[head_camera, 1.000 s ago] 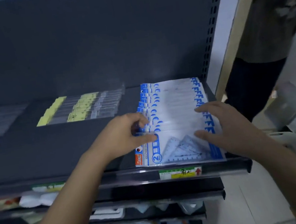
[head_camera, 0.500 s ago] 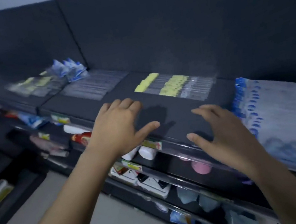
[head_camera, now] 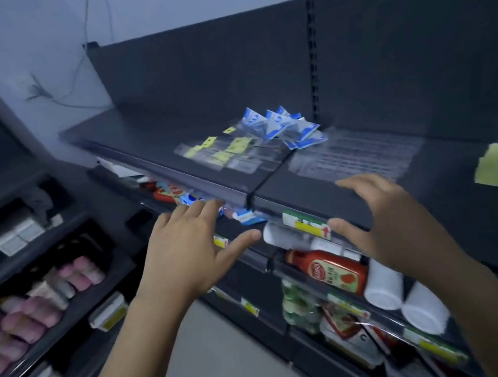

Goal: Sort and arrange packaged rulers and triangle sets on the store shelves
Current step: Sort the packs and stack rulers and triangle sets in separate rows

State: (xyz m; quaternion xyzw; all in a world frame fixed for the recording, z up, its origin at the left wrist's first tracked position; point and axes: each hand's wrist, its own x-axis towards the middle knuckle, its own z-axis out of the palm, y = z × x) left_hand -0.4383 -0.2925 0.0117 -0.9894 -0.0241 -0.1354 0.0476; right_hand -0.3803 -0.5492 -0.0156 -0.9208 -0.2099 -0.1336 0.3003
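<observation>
1. Two hands are held out in front of the top shelf (head_camera: 306,189), and both hold nothing.
2. The left hand (head_camera: 185,250) is spread wide, with the fingers straight and apart and the thumb pointing to the right. It is before the front edge of the shelf, a little under it.
3. The right hand (head_camera: 390,221) is spread too, with the fingers a little bent. Its fingertips are over the front edge of the shelf. I cannot tell if they touch it, because this part is blurred.
4. Some blue packs (head_camera: 280,128) lie in a loose heap at the back of the shelf, near the upright post. They overlap at different angles and are well apart from both hands.
5. Several ruler packs (head_camera: 222,153), clear with yellow labels, lie scattered just left of the blue packs and touch them.
6. One row of clear packs (head_camera: 353,155) lies flat on the shelf, between the blue packs and the right hand. What is inside is too blurred to tell.
7. One yellow label (head_camera: 495,164) shows on another clear pack at the far right of the shelf.
8. One price tag (head_camera: 305,223) sits on the front edge, between the two hands.
9. Under it, on the lower shelf, lies a red bottle (head_camera: 329,270) with white cups (head_camera: 384,287) beside it.
10. On the left stands a rack (head_camera: 73,301) with pink items (head_camera: 32,313).
</observation>
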